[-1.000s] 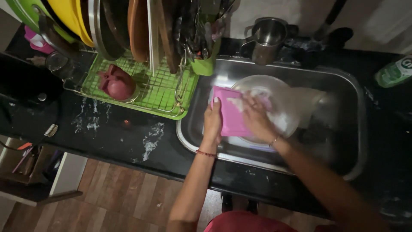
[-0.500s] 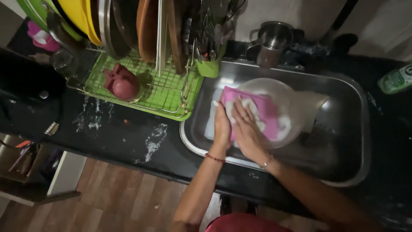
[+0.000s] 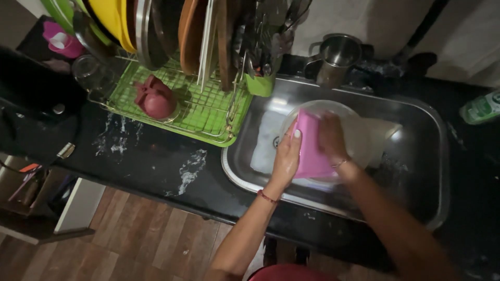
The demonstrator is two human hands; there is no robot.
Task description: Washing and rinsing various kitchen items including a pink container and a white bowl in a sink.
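Observation:
Both my hands are over the steel sink. My left hand grips the left edge of a flat pink rectangular piece, fingers curled around it. My right hand lies on the upper right of the pink piece, blurred, with its fingers over the edge. The piece is held tilted above a round white dish that sits in the sink basin. A thin bracelet is on each wrist.
A green wire dish rack left of the sink holds upright plates, a maroon moulded piece and a green utensil cup. A steel jug stands behind the sink and a green bottle at the right. The black counter is wet.
The pink piece lay spread across the white dish; now it is turned narrower and held between both hands. My right hand has shifted to its upper right edge.

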